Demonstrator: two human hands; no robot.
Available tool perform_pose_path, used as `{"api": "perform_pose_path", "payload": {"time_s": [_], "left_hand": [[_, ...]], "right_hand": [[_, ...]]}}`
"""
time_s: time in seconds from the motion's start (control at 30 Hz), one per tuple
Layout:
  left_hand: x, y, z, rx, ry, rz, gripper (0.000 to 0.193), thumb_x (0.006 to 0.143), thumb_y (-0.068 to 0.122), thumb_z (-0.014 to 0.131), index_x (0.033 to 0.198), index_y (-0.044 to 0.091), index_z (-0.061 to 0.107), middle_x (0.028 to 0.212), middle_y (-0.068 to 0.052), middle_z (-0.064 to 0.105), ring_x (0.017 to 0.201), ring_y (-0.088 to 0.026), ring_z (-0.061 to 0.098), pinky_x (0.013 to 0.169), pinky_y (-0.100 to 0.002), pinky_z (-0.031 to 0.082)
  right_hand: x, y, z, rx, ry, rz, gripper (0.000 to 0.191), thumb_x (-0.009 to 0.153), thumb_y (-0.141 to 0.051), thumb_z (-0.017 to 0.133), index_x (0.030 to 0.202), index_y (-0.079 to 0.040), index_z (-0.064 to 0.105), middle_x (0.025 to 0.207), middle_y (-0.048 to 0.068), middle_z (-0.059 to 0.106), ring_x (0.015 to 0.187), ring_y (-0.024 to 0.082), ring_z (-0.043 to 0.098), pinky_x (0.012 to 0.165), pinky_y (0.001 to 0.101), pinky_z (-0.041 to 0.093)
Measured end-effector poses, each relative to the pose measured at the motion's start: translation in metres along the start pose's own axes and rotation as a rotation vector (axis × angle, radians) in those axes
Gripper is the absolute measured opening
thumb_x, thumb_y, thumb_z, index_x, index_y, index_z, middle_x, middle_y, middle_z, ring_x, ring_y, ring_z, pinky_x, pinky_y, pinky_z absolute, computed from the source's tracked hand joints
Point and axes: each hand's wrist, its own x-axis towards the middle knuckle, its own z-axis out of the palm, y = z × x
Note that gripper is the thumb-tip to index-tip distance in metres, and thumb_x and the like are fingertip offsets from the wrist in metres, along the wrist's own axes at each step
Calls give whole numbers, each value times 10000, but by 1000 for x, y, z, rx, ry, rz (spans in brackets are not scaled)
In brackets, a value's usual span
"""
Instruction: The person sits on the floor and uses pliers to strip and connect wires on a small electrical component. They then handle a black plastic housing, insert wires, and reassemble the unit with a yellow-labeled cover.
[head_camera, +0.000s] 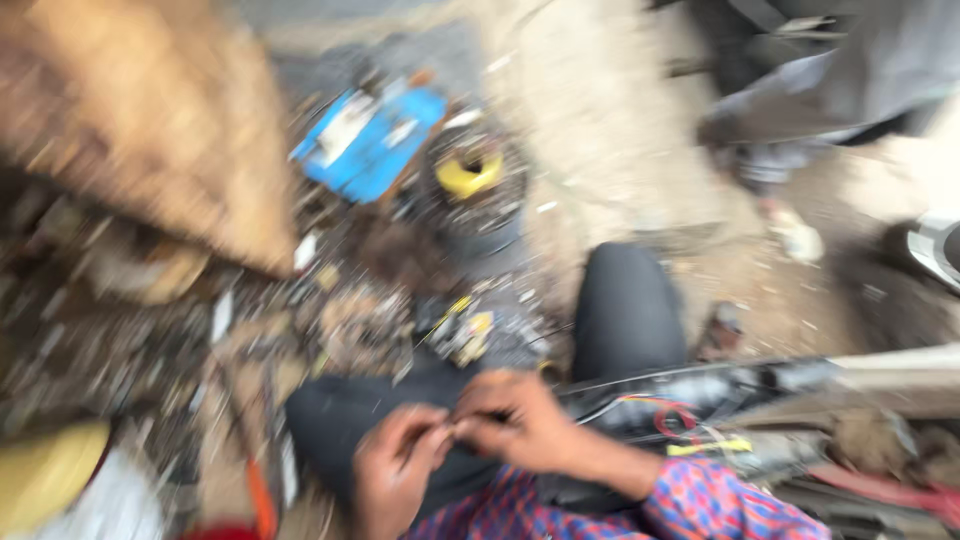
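Over dark-trousered knees, the left hand (395, 470) and right hand (515, 418) meet fingertip to fingertip, each grip pinched nearly closed on something too small and blurred to identify (perhaps a wire end), close beside the coloured wires (680, 420).

Setting: informal repair workshop, worked at ground level.
Floor: bare dirt ground (610, 150) littered with metal scrap (370, 320).
Evidence: loose coloured wires (680, 415), blue box (370, 140).
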Motion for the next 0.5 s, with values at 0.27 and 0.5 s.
{"api": "perform_pose_path", "payload": {"time_s": [0.27, 0.5], "left_hand": [[61, -184, -58, 351, -21, 715, 298, 776, 199, 822, 1045, 135, 709, 768, -36, 732, 698, -109, 724, 675, -247, 591], [58, -211, -61, 484, -20, 249, 301, 785, 183, 814, 1059, 121, 705, 799, -46, 732, 726, -118, 725, 693, -253, 591]], "right_hand": [[-2, 15, 9, -460, 3, -389, 171, 1040, -173, 673, 1130, -34, 630, 1047, 133, 631, 973, 339, 653, 836, 440, 538], [8, 37, 14, -405, 7, -447, 238, 1079, -213, 635, 1234, -34, 609, 1079, 141, 623, 994, 331, 652, 872, 426, 543]]}}
